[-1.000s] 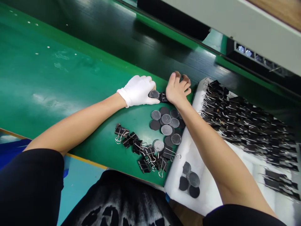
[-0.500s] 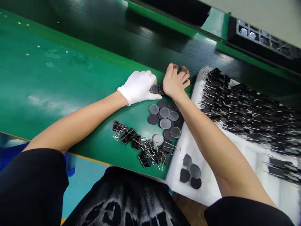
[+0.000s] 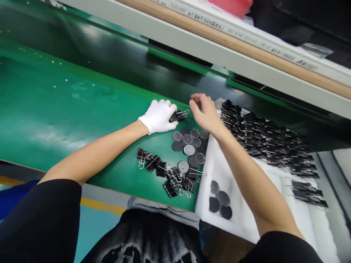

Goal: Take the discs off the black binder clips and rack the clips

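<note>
My left hand [image 3: 159,117], in a white glove, is closed around a black binder clip [image 3: 181,115] near the back of the green table. The clip's wire handles point right, and dark discs seem to be in its jaws. My bare right hand [image 3: 204,112] hovers just right of the clip, its thumb and curled fingers apart and nothing visible in them. Below the hands lie several round dark grey discs [image 3: 187,139], some overlapping. Nearer my body is a loose heap of black binder clips [image 3: 161,169], with a lighter disc [image 3: 183,167] among them.
A white foam tray [image 3: 203,197] stands on the right, holding dense rows of binder clips [image 3: 263,135] and a few loose discs [image 3: 223,198]. A grey-white rail [image 3: 164,31] crosses above the table's back. The green table [image 3: 41,109] extends left.
My right hand has come off the binder clip and moved slightly right, its fingers now less spread. My left hand still grips the clip. The head view has shifted, showing more of the rail.
</note>
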The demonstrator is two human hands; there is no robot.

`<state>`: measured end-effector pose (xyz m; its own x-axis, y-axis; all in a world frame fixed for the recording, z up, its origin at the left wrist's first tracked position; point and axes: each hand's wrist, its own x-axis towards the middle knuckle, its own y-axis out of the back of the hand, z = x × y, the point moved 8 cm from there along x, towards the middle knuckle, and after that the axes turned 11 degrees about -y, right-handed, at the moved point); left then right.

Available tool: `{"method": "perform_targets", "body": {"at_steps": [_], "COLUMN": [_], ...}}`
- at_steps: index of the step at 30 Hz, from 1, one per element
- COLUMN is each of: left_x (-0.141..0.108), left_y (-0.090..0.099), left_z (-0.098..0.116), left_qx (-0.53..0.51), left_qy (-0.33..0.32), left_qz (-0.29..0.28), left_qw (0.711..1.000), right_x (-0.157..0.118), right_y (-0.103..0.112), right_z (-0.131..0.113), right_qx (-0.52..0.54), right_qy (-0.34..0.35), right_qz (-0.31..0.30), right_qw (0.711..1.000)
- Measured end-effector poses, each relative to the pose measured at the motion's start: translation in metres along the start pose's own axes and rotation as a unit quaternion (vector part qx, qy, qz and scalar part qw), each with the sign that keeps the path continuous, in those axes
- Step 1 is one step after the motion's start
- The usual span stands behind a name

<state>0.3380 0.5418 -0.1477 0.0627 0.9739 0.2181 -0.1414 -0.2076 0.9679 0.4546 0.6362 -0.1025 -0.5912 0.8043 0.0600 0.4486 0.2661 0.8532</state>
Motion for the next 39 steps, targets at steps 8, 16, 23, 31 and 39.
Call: {"method": "perform_targets", "body": {"at_steps": [8,16,23,31,39], "left_x": [-0.003,-0.005,-0.004,0.000,0.002], "left_y": [-0.007,0.000,0.000,0.002,-0.001], "left_z": [0.011,-0.002,-0.010,-0.028,-0.028], "left_qx": [-0.037,-0.019,0.000,0.034,-0.001], "left_qy": [-0.163,-0.112,-0.111,-0.028,-0.028], "left_qz": [-0.015,0.041,0.029,0.022,0.012], "left_qw": [0.986,0.993,0.993,0.999,1.000], "right_x": [-0.166,-0.154,-0.061,-0.017,-0.043], "right_y": [0.010,0.031,0.044,-0.026,-0.030], "right_z": [0.010,-0.008,-0.023,0.005,0.006], "right_qx": [-0.199,-0.140,-0.120,-0.122,-0.218], "right_qy": [0.156,0.243,0.253,0.271,0.213], "right_qz": [-0.375,-0.291,-0.038,-0.001,-0.022], "right_qw": [0.892,0.915,0.959,0.955,0.952]}}
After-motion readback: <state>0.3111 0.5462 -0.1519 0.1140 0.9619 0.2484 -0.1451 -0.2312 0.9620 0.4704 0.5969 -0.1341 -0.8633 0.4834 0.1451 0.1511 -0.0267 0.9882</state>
